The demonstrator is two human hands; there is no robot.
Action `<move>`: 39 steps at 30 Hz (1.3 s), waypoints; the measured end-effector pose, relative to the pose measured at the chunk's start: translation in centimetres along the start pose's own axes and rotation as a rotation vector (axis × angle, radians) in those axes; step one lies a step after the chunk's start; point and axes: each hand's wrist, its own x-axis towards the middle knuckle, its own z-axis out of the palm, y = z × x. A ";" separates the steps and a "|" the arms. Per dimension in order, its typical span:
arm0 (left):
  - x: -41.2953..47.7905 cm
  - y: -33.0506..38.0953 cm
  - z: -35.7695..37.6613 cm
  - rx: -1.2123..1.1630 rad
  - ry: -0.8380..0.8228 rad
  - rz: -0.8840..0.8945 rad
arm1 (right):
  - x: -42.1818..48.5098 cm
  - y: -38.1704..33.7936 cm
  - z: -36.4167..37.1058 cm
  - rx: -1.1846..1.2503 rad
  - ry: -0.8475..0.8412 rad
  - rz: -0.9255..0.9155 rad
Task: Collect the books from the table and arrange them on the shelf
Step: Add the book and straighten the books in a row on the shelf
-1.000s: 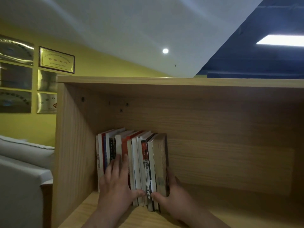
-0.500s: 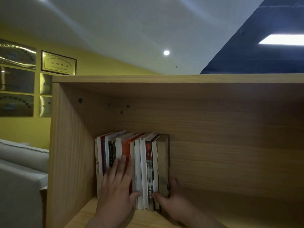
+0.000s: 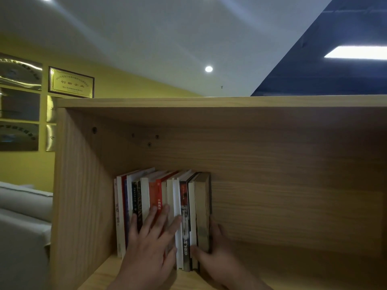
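Under a white ceiling (image 3: 167,38), the wooden shelf (image 3: 83,206) holds the books (image 3: 144,191) at seven o'clock, by its left wall. They lean less than a second ago. The left hand (image 3: 150,243) presses straight fingers flat on the spines; the right hand (image 3: 217,254) grips the row's right end. Probably only squaring up remains.
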 end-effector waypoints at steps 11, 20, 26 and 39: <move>0.0 0.4 0.3 -0.018 -0.019 -0.031 | -0.4 -0.6 0.2 -0.062 0.077 -0.001; -0.2 0.4 0.1 -0.019 -0.014 -0.040 | -0.2 -0.3 0.1 0.041 0.097 -0.025; -0.4 0.4 -0.1 0.031 -0.043 0.057 | -0.2 0.2 -0.4 0.071 0.078 0.004; -0.4 1.4 -1.6 -0.028 -0.165 0.070 | -0.4 -0.6 -2.3 0.220 0.367 0.191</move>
